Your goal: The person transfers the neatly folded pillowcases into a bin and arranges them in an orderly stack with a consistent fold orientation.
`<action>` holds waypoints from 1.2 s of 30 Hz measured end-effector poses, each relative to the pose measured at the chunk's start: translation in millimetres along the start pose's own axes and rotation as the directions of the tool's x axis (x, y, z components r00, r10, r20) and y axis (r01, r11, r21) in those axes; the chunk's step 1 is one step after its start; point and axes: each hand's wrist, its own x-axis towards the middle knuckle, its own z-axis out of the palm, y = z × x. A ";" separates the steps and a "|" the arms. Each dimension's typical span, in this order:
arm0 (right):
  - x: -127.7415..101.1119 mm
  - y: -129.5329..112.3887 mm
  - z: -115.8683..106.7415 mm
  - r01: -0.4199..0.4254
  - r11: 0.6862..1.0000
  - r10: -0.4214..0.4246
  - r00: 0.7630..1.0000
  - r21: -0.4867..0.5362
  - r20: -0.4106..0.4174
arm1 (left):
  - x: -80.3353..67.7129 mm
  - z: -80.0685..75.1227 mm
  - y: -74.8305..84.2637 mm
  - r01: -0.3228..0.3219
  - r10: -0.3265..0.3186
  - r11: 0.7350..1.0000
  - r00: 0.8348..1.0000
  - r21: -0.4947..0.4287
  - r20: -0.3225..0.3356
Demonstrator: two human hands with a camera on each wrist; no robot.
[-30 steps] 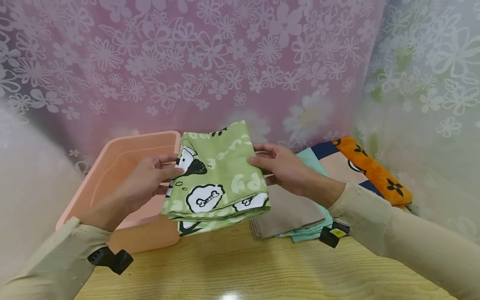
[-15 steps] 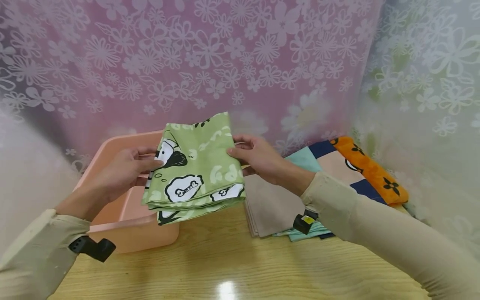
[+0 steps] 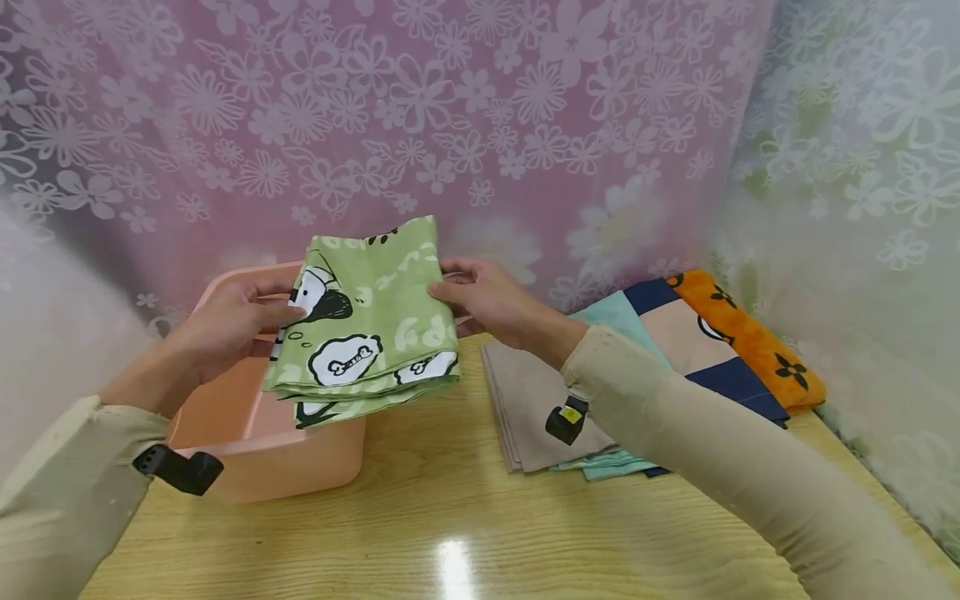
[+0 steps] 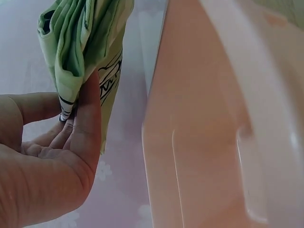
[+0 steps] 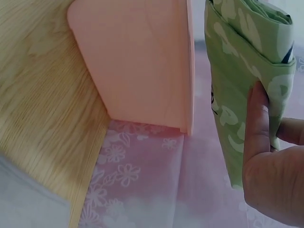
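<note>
A folded green cloth [image 3: 375, 317] with white patches, black outlines and a bone print hangs in the air between both hands. My left hand [image 3: 232, 321] pinches its left edge, thumb in front and fingers behind. On the opposite edge, my right hand [image 3: 491, 300] grips it the same way. In the head view the cloth overlaps the right side of a peach plastic basin [image 3: 300, 467]. The left wrist view shows the layered folds of the green cloth [image 4: 76, 47] beside the basin's wall. From the right wrist, the cloth [image 5: 237, 95] appears above the basin's rim level.
Right of the basin, folded cloths overlap on the wooden table [image 3: 405, 533]: a grey-beige one [image 3: 525, 400], a mint one [image 3: 618, 321], a navy and beige one [image 3: 682, 337] and an orange one [image 3: 750, 342]. A pink flowered curtain [image 3: 375, 125] hangs behind.
Both hands have carried the green cloth leftward and slightly up, from beside the basin to over its right part. More of the grey-beige cloth now shows.
</note>
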 end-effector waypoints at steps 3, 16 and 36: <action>7.9 -0.1 7.5 0.013 1.000 -0.013 1.000 0.020 0.007 | 1.8 -9.4 -1.5 0.000 0.000 1.000 1.000 0.001 0.022; 33.0 9.0 41.8 -0.006 0.998 0.005 1.000 0.069 0.008 | -0.8 -46.0 -14.9 0.130 -0.130 0.983 0.992 0.131 -0.009; 61.2 35.4 90.5 0.006 0.988 -0.008 1.000 0.151 0.012 | -10.7 -84.8 -42.4 0.223 -0.216 0.954 0.975 0.200 -0.055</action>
